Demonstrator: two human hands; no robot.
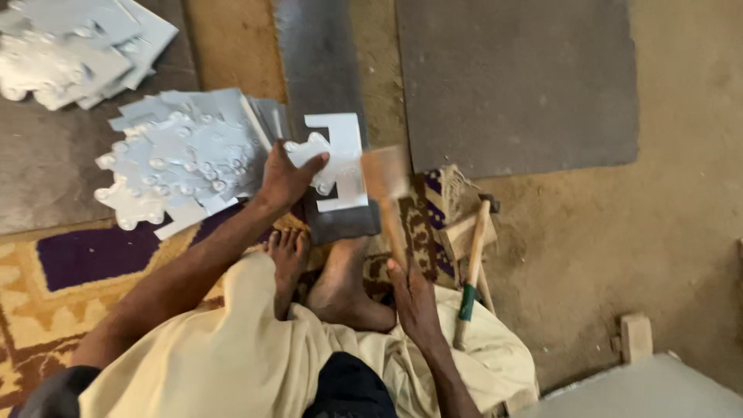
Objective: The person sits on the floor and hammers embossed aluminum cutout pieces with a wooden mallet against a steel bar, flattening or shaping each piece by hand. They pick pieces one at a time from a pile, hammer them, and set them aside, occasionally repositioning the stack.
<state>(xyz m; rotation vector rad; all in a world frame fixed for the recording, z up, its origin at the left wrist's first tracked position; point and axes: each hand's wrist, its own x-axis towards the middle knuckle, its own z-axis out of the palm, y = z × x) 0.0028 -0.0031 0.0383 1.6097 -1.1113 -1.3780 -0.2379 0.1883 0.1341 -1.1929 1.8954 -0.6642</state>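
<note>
Underfoot, the largest thing is the sandy earthen floor [681, 193], with a big grey mat [518, 77] lying flat on it at the upper right and another grey sheet [39, 170] at the left. A patterned rug [70, 271] in gold and purple covers the lower left, and the person sits on it in pale cream clothing, bare feet drawn in close.

Next in size, a long dark metal slab [317, 70] runs from the top edge down toward the feet. To its left spreads a pile of silvery embossed metal pieces [182, 155], fanned out and overlapping; a second heap of similar sheets [70, 46] sits in the upper left corner, well apart.

On the lower end of the slab lies a small bright cut-out metal piece [337, 159], notched at its edges. The left hand [286, 178] presses down on its left side, fingers spread over it and thumb on top, holding it flat against the slab.

The right hand [414, 302] is closed around the handle of a wooden mallet [387, 193], whose blurred head hangs just right of the cut-out piece, above the slab's lower corner.

Beside that hand, a second hammer [472, 267] with a wooden handle and green grip lies across a small wooden block [460, 232]. A smaller wooden block [636, 337] sits on the floor at the lower right, near a pale grey slab [642, 391].
</note>
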